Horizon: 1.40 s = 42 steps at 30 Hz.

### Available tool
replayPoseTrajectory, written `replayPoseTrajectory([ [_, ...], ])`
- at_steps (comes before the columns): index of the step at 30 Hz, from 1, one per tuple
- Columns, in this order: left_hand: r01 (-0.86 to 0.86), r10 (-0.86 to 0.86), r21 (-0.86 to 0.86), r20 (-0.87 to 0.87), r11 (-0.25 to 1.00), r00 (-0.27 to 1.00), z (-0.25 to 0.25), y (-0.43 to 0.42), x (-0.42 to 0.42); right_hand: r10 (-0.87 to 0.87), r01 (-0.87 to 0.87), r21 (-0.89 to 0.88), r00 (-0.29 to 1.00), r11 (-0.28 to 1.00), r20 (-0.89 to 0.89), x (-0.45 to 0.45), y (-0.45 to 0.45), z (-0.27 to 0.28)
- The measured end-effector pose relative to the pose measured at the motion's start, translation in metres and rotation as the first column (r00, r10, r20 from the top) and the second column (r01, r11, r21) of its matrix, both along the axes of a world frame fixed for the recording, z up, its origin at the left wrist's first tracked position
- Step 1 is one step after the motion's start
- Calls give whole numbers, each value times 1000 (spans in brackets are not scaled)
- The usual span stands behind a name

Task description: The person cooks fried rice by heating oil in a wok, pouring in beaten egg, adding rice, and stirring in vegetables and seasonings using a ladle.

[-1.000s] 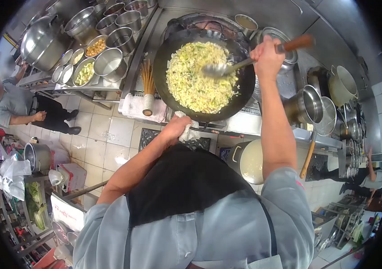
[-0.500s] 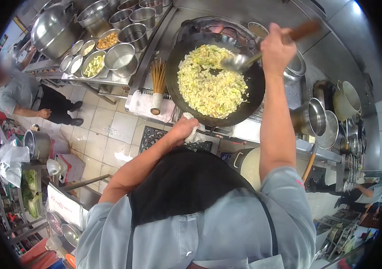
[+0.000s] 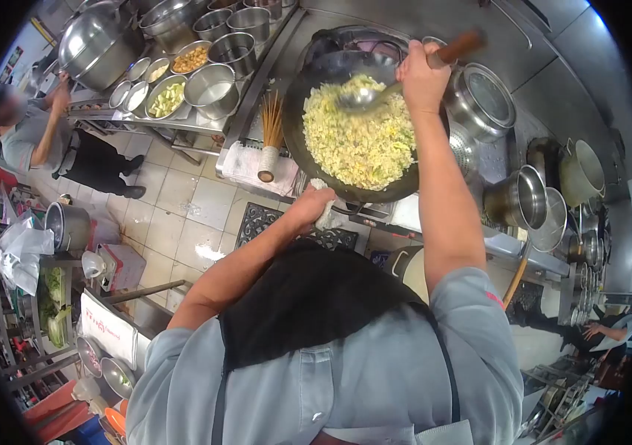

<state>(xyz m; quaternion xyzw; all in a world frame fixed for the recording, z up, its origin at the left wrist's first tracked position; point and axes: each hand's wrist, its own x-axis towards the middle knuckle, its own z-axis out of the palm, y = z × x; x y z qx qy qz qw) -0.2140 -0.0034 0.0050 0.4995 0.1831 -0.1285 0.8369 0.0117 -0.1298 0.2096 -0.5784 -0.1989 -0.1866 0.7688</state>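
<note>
A large black wok (image 3: 297, 104) sits on the stove, holding a broad heap of yellowish fried rice (image 3: 360, 144) with bits of green. My right hand (image 3: 424, 78) is closed round the handle of a metal ladle (image 3: 360, 98); its wooden end sticks out to the right above the fist. The ladle's bowl, slightly blurred, is over the upper part of the rice. At the wok's near edge, my left hand (image 3: 311, 206) is closed on a white cloth (image 3: 326, 215), beside the wok's handle, which is mostly hidden.
A bamboo wok brush (image 3: 270, 137) lies on a folded towel (image 3: 245, 163) left of the wok. Steel pots and ingredient bowls (image 3: 168, 99) line the left counter. Several pots (image 3: 516, 196) stand at right. One person (image 3: 49, 141) stands at far left, another (image 3: 613, 330) at far right.
My right hand has moved left, carrying the ladle toward the wok's upper left. The rice has shifted and its dark gap is covered. The person at left has raised their hands.
</note>
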Motion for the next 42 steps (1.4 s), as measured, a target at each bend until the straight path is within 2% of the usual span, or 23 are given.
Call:
replayPoseTrajectory([
  [1, -11, 11, 3, -21, 1000, 1000, 9, 1, -2, -10, 5, -93, 999, 996, -50, -10, 1, 17],
  [2, 31, -33, 38, 56, 999, 998, -21, 4, 4, 7, -10, -71, 999, 997, -40, -24, 2, 30],
  [4, 30, -30, 19, 1, 999, 1000, -35, 3, 8, 34, -34, -36, 999, 999, -9, -53, 7, 51],
  [7, 8, -7, 37, -6, 999, 1000, -19, -4, 4, 166, -184, 106, 973, 977, 157, -86, 16, 29],
  [8, 8, -8, 30, 19, 1000, 1000, -19, -5, 4, 169, -177, 54, 977, 983, 132, -77, 21, 2],
  [11, -9, 8, 16, 46, 1000, 999, -17, -5, 8, -51, 89, -283, 989, 955, 137, -39, 4, -7],
  [15, 1, -4, -79, -34, 997, 999, -14, -8, 4, -119, 151, -323, 986, 934, 116, -112, -19, 66],
  [18, -41, 40, -96, -13, 995, 999, -15, -15, 4, -38, 91, -200, 966, 976, 255, -160, -36, 52],
  [20, -45, 44, -103, -12, 994, 999, -12, -20, 2, 16, 60, -268, 962, 962, 271, -141, -38, -27],
  [22, -19, 12, -147, -53, 989, 999, -1, -25, 0, -9, 21, -145, 997, 989, 81, -131, -40, -31],
  [23, -35, 28, -149, -46, 988, 999, 2, -26, 3, 32, -31, 16, 998, 999, -55, -118, -53, -24],
  [25, -53, 44, -153, -62, 987, 997, 0, -31, -2, -67, 78, 95, 992, 992, -110, -122, -74, 21],
  [28, -26, 18, -175, -48, 984, 999, -12, -29, -3, -119, 94, 148, 978, 985, 172, -142, -107, 69],
  [31, -21, 12, -198, -45, 980, 999, -13, -30, -3, -158, 92, 197, 923, 976, 352, -122, -123, 24],
  [32, -29, 19, -210, -52, 977, 998, -11, -31, -4, -211, 209, 42, 930, 977, 302, -113, -116, -13],
  [33, -38, 25, -224, -59, 974, 998, -10, -32, -5, -163, 166, -49, 984, 985, 75, -106, -109, -66],
  [34, -30, 17, -206, -64, 978, 998, -4, -33, -6, 4, -11, 133, 999, 991, 49, -116, -110, -84],
  [35, -31, 15, -230, -68, 973, 998, 2, -34, -5, -33, 29, 69, 998, 997, 61, -131, -106, -87],
  [37, -29, 6, -275, -86, 961, 996, 6, -32, -7, -134, 127, -176, 991, 976, -27, -165, -106, -89],
  [38, -1, -46, -326, -134, 946, 990, -2, -29, -4, -165, 150, -431, 986, 890, 2, -182, -117, -90],
  [39, 43, -71, -239, -110, 970, 991, 6, -27, -4, -209, 91, -558, 966, 825, -151, -201, -121, -87],
  [40, 20, -45, -213, -115, 977, 992, 14, -28, -3, -86, -141, -454, 892, 880, -445, -216, -126, -75],
  [42, -16, -17, -255, -129, 967, 992, 17, -29, 3, 200, -418, -206, 739, 885, -644, -230, -141, -73],
])
